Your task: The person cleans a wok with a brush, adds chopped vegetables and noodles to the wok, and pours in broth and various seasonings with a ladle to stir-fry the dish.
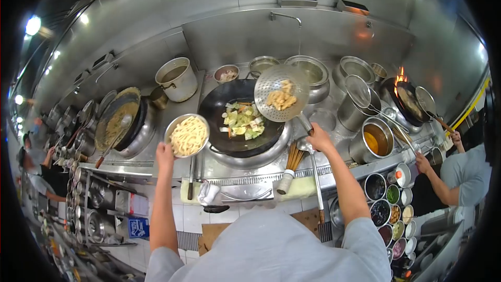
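My left hand [165,152] grips the rim of a metal bowl [205,141] full of pale noodles [188,135], at the left edge of a large black wok [209,105]. Chopped cabbage and other vegetables [243,120] lie in the wok. In my right hand [318,139] is the handle of a round perforated strainer [264,84], held over the wok's right side. Browned pieces of food [282,96] rest on the strainer, which hides part of the wok. My right fingers are wrapped round its handle.
A ladle [315,177] and a bamboo brush [293,164] lie right of the wok. Behind are metal pots [313,90] and a tap [286,15]. Flames [401,77] rise at another wok, where a co-worker's hands [424,164] hold utensils. Ingredient tubs [381,211] stand lower right.
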`<state>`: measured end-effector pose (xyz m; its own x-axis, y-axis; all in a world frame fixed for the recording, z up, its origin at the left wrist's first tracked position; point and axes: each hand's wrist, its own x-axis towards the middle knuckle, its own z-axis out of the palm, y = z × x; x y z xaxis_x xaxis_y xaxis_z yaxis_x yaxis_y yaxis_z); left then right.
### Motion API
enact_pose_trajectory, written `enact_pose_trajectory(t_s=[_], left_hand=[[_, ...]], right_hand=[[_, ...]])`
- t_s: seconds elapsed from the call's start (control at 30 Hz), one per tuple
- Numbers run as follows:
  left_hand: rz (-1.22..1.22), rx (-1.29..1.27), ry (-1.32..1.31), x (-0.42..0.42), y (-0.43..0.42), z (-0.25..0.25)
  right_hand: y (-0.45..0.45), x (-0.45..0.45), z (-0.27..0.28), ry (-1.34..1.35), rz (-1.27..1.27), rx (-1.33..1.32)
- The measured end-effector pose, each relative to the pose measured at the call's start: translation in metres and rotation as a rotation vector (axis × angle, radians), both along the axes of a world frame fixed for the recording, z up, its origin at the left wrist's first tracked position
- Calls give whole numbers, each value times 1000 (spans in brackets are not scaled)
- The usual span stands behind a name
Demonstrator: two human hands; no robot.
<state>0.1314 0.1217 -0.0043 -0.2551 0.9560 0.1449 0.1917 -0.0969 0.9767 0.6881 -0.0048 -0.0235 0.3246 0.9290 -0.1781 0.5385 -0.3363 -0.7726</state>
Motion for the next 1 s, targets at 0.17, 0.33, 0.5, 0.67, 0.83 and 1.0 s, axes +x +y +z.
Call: enact_pose_trajectory(t_s=[0.17,0.33,0.5,0.67,0.83,1.0], left_hand=[[-46,5,230,36,67,4],[-99,214,765,89,116,19],[-265,535,1030,169,115,30],[-231,806,1188,198,160,19],[-212,881,1179,189,172,79],[148,735,774,144,165,67]], right_hand=[[16,-49,-17,-572,-215,197],[-14,-28,-3,-22,-182,244],[-35,-35,26,452,-181,80],[-45,-47,47,589,-203,73],[-57,-44,53,659,-210,15],[-59,-11,44,700,-308,102]])
